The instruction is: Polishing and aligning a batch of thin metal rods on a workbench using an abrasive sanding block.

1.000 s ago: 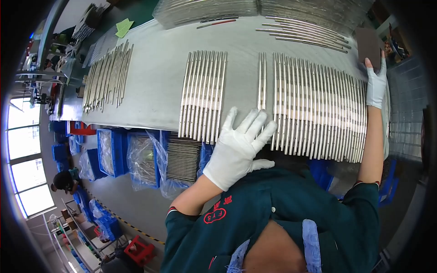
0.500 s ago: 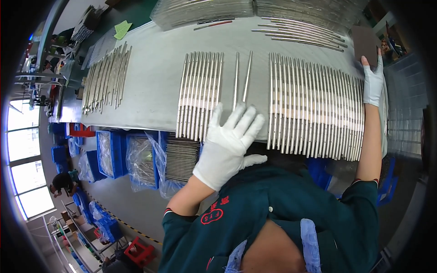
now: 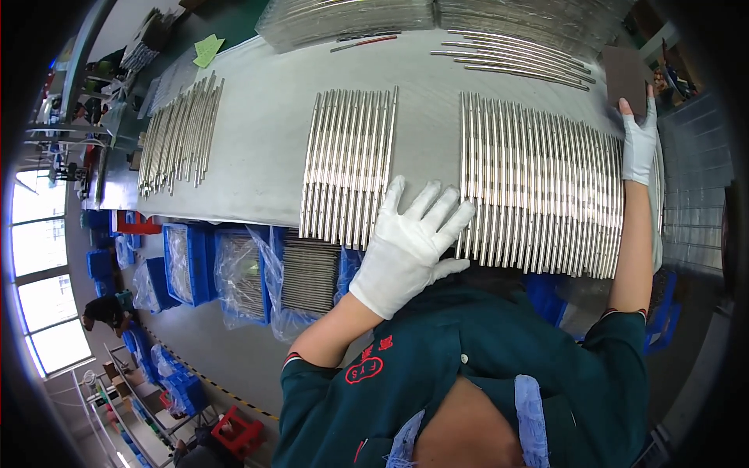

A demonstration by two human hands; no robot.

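Note:
My left hand (image 3: 416,243), in a white glove, is open with its fingers spread. It lies at the near edge of the table, in the gap between two rows of metal rods. To its left is the smaller row of shiny rods (image 3: 349,168), laid side by side; its rightmost rod sits near my index finger. On its right lies the wider row of rods (image 3: 542,183). My right hand (image 3: 640,144), in a white glove with bare fingertips, grips a flat brown rectangular pad (image 3: 626,78) at the table's far right.
A looser group of rods (image 3: 181,136) lies at the left of the table (image 3: 261,132). Several rods (image 3: 519,58) lie crosswise at the back, before plastic-wrapped stacks (image 3: 351,19). Blue crates (image 3: 189,265) with rods and plastic film stand below the near edge.
The two separate rods in the gap have joined the right end of the smaller row. My left hand has shifted slightly right. My right hand and the brown pad look unmoved.

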